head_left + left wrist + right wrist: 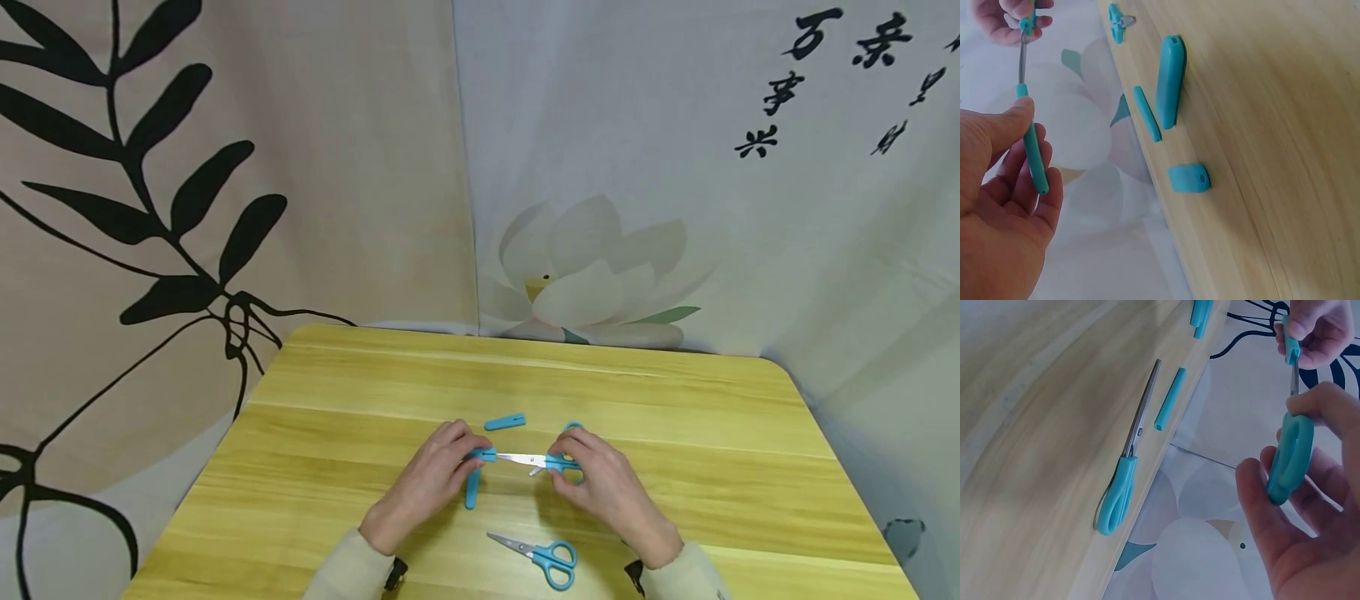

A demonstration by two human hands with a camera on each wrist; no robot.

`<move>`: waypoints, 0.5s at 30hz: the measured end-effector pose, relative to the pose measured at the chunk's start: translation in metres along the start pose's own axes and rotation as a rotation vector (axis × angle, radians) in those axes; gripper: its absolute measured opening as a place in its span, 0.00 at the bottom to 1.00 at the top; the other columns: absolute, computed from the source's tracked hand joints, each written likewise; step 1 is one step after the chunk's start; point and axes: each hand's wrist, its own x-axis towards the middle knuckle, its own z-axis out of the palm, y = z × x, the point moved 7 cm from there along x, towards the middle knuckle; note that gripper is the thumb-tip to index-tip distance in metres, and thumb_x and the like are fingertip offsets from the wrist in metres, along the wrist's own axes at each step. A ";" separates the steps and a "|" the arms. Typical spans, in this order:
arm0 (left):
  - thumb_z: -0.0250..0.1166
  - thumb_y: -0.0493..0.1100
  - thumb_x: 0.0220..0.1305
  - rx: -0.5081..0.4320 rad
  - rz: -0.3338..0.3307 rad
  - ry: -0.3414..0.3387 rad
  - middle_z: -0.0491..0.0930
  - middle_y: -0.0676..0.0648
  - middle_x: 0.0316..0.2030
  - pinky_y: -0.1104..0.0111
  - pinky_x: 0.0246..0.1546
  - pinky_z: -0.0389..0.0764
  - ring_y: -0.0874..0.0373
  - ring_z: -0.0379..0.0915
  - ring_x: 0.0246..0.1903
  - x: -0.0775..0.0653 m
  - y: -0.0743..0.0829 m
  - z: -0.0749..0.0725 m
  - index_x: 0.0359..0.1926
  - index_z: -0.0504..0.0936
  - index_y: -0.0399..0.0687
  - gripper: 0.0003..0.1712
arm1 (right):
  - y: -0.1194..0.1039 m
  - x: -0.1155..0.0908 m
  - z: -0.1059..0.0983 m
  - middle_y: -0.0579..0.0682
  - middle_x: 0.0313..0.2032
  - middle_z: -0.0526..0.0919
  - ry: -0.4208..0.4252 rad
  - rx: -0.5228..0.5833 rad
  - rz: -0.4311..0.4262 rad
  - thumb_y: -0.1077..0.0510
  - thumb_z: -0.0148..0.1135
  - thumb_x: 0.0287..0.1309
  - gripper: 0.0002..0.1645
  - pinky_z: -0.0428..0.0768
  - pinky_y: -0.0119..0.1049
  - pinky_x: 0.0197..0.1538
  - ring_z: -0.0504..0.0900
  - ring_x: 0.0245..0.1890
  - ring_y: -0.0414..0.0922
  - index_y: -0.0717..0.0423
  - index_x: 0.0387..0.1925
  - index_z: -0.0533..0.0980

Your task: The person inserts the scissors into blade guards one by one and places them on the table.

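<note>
My left hand (438, 467) pinches a slim blue scissor cap (1034, 150) between thumb and fingers. Held by its blue handle in my right hand (607, 479) is a pair of scissors (1291, 456). Their silver blades (521, 457) run level to the cap's end; how far inside they reach is hidden. On the wooden table (337, 417) lie a blue cap (505, 422) beyond my hands and another cap (472, 487) below my left fingers. A second pair of scissors (555, 560) lies nearer me, blades pointing left.
Beyond my right hand shows a blue ring (573, 426), mostly covered by it. Several blue pieces, among them a short-looking cap (1188, 178), lie on the table in the left wrist view. Printed curtains (360, 167) hang behind the table's far edge.
</note>
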 end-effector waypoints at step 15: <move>0.73 0.40 0.66 0.021 -0.024 -0.019 0.78 0.55 0.41 0.69 0.40 0.79 0.62 0.70 0.40 0.005 0.004 0.005 0.49 0.88 0.50 0.11 | -0.005 0.001 -0.002 0.41 0.39 0.81 0.015 -0.033 -0.040 0.63 0.81 0.44 0.16 0.83 0.34 0.36 0.80 0.35 0.38 0.52 0.36 0.83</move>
